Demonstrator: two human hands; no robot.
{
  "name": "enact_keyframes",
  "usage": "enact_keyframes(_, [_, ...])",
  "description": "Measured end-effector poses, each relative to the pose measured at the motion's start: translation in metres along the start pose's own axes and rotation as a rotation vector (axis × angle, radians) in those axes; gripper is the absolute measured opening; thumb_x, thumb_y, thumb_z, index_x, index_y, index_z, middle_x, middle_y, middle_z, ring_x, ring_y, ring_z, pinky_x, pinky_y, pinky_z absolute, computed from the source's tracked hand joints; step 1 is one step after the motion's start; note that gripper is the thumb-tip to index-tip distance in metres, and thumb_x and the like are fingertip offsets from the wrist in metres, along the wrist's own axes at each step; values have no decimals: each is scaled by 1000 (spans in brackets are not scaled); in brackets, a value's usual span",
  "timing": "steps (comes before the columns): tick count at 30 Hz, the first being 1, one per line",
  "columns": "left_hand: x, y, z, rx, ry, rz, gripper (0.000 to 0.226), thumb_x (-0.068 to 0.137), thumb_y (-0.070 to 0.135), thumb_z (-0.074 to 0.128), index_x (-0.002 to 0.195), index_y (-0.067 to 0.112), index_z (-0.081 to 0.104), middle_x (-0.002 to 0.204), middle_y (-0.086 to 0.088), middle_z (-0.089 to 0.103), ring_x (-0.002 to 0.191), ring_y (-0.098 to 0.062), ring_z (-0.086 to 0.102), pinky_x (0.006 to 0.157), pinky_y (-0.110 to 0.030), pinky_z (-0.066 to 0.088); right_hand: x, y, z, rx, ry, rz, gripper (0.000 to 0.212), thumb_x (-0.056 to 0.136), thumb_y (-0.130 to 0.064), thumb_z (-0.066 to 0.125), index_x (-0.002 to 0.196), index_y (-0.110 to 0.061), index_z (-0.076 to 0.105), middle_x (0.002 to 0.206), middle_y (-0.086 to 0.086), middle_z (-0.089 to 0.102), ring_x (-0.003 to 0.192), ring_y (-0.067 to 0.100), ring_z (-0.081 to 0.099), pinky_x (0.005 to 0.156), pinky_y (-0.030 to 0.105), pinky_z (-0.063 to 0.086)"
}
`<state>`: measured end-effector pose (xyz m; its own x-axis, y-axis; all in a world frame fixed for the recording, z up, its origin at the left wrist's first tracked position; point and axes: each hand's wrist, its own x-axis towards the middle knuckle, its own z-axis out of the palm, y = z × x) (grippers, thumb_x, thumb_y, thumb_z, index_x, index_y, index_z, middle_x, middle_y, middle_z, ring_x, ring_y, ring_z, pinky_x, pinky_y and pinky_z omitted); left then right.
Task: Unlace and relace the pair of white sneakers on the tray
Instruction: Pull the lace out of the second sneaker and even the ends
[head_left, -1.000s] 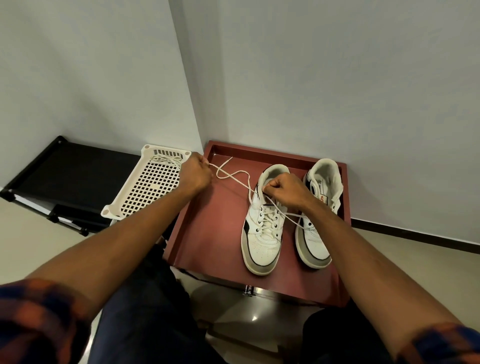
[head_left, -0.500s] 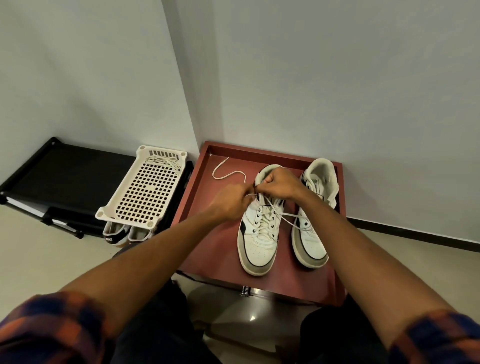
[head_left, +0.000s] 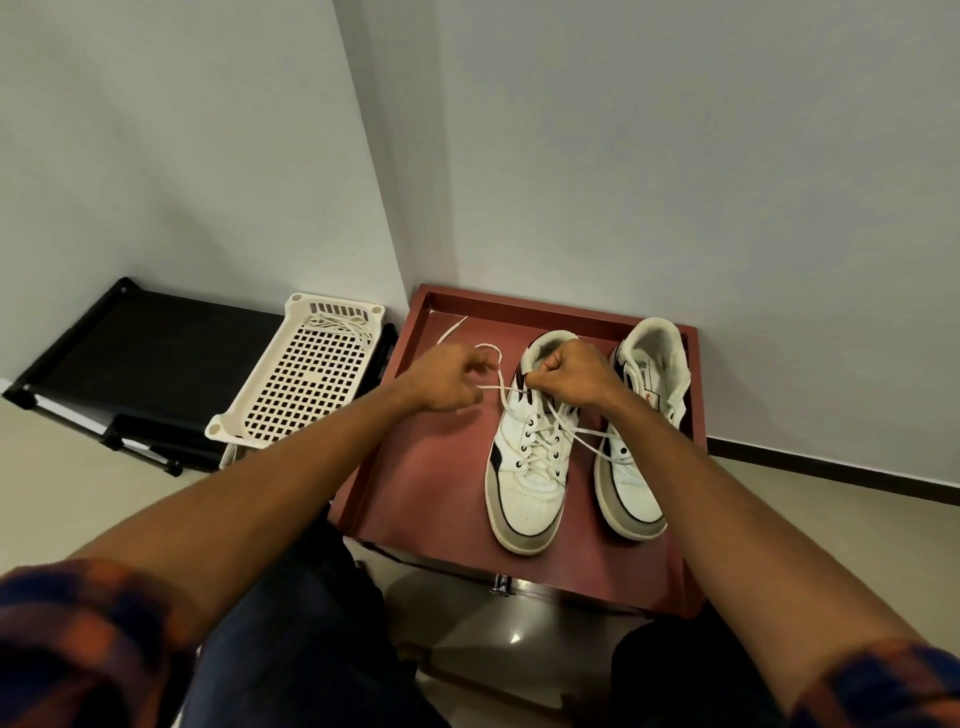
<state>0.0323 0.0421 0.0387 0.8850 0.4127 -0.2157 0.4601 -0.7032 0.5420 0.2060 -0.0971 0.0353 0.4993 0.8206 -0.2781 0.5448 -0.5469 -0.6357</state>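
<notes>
Against half a second ago, we find the left hand (head_left: 447, 379) drawn off leftward from the left sneaker (head_left: 527, 467). It pinches the lace (head_left: 491, 387), one strand stretched between the hand and the shoe's top. The right hand (head_left: 566, 374) remains at that sneaker's collar, curled tight on the lace. The left sneaker and the right sneaker (head_left: 636, 483) lie side by side on the red tray (head_left: 415, 493), long axes running toward us, toes nearest us, heels toward the wall (head_left: 675, 156).
</notes>
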Motion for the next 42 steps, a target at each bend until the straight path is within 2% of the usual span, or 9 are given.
enact_keyframes(7, [13,34,34,110,84,-9,17,89,33,68,92,17,69,86,-1,70,83,-22,65,71,-38,54,-3,0,0,10,-4,4,26,81,-26,73,64,-6,72,54,2,64,45,4,50,54,25,42])
enact_keyframes(12, [9,29,28,56,34,8,21,93,31,65,90,13,75,79,-2,71,76,-24,65,65,-35,50,-4,-1,0,34,-8,4,25,79,-25,74,61,-7,72,54,2,64,45,4,50,56,27,43])
enact_keyframes(16, [4,1,-4,-5,215,-238,20,92,35,67,102,23,78,91,1,75,85,-22,69,69,-26,51,-5,3,-5,87,-16,28,42,82,-21,75,41,-20,63,48,-2,59,39,3,45,54,25,40])
enact_keyframes(21, [-8,-30,-23,160,409,-565,24,89,36,62,106,27,76,106,-11,72,103,-32,65,88,-41,55,4,0,-8,93,-99,60,41,80,-16,75,41,-18,59,43,-10,52,48,7,49,61,28,43])
enact_keyframes(25, [-5,-14,-1,176,291,-240,43,85,42,65,126,28,66,119,-9,68,113,-31,59,95,-45,52,8,-11,-10,83,-143,59,17,76,-20,76,59,-18,72,47,-10,55,50,7,52,61,28,44])
enact_keyframes(28, [0,11,28,180,126,-15,45,85,49,58,122,25,66,116,-5,66,108,-28,59,91,-43,51,4,-15,-12,62,-128,44,45,80,-16,75,40,-33,63,39,-14,49,43,2,46,55,24,39])
enact_keyframes(30, [4,24,45,262,163,44,36,88,46,60,112,19,68,107,-4,65,104,-26,56,87,-40,48,0,-16,-13,74,-133,28,49,80,-14,72,39,-36,62,39,-14,50,43,2,47,58,26,40])
enact_keyframes(38, [7,16,31,276,120,141,27,90,32,54,96,19,76,98,3,72,91,-24,56,84,-41,48,-4,-17,-14,124,-116,17,57,83,-8,71,34,-35,60,35,-15,47,37,1,46,53,23,38])
enact_keyframes(42, [6,-12,-7,227,185,-64,25,81,37,60,92,26,80,101,3,74,97,-24,63,87,-39,53,-1,-11,-11,151,-124,38,50,82,-10,73,37,-26,60,39,-13,50,44,5,47,60,28,42])
